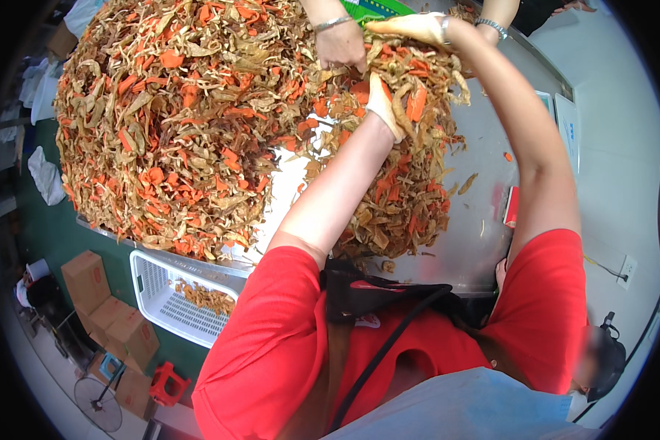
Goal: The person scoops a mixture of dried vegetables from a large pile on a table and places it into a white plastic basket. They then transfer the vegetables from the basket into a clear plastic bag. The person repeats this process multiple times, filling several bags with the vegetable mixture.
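My left hand (383, 105), in a pale glove, is pressed into the near side of a clump of mixed brown dried strips and orange carrot-like pieces (416, 102). Its fingers are hidden by the strips. My right hand (410, 27), gloved too, lies along the clump's far side, fingers together and pointing left. The clump is held between both hands, some strips hanging over its right edge. Below it a smaller heap (390, 220) lies on the steel table (473, 148). A much larger pile (170, 115) of the same mix spreads to the left.
Across the table, a co-worker's bare hand (341, 47) touches the pile beside my left hand; their other wrist (492, 32) is behind my right forearm. A green bag (379, 8) lies between. A white basket (190, 300), cardboard boxes (124, 330) and a red stool (169, 383) stand at lower left.
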The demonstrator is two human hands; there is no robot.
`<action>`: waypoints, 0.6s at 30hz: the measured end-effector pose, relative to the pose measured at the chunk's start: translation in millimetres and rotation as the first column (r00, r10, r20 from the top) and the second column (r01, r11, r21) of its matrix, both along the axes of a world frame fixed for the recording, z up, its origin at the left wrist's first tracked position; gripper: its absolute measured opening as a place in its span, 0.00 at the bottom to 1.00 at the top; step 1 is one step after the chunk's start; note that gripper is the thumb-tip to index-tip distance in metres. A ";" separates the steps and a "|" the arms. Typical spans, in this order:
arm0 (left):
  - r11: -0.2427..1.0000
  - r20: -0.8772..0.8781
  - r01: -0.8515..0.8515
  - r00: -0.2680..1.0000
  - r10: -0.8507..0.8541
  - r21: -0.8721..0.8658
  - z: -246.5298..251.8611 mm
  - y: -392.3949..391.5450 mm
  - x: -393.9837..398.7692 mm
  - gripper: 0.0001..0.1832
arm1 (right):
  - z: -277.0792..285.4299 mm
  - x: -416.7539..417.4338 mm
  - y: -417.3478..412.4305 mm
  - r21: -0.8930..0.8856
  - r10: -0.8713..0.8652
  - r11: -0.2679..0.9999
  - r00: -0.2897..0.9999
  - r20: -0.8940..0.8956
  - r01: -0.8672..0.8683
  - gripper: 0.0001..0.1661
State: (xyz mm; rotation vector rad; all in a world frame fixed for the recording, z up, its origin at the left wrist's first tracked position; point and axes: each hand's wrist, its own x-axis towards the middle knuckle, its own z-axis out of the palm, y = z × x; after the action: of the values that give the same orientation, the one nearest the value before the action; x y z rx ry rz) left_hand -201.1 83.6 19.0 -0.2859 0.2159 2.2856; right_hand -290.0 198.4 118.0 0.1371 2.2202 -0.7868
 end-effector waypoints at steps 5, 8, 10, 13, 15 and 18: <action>0.994 0.010 -0.079 0.997 0.079 0.076 34.9 7.6 -14.3 0.38 | 72.9 60.8 0.8 0.616 0.552 0.730 0.787 -0.275 -0.297 0.48; 0.990 0.108 -0.119 0.988 0.110 0.078 23.1 14.3 -27.9 0.39 | 33.2 74.8 4.6 0.584 0.551 0.777 0.700 -0.455 -0.233 0.41; 0.994 -0.061 -0.069 0.995 0.074 0.085 27.6 13.0 -24.4 0.41 | 16.2 51.5 -0.6 0.656 0.563 0.725 0.730 -0.387 -0.211 0.38; 0.950 -0.030 0.123 0.990 -0.137 -0.286 61.9 -2.0 -6.3 0.43 | -32.3 7.8 3.2 0.721 0.471 0.688 0.805 -0.362 -0.078 0.30; 0.879 -0.092 0.199 0.960 -0.263 -0.433 54.3 12.1 1.3 0.41 | -116.2 -12.9 47.2 0.720 0.484 0.693 0.715 -0.505 0.039 0.18; 0.674 -0.496 -0.167 0.803 -0.330 -0.720 37.6 -22.8 5.3 0.31 | -55.0 -31.0 19.8 0.489 0.252 0.870 0.791 -0.557 0.067 0.19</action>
State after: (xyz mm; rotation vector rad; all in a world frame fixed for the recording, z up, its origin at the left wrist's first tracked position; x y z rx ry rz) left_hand -195.7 60.8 56.6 0.0682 1.4907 2.0009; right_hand -321.0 218.2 63.0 0.0062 2.9906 -0.1854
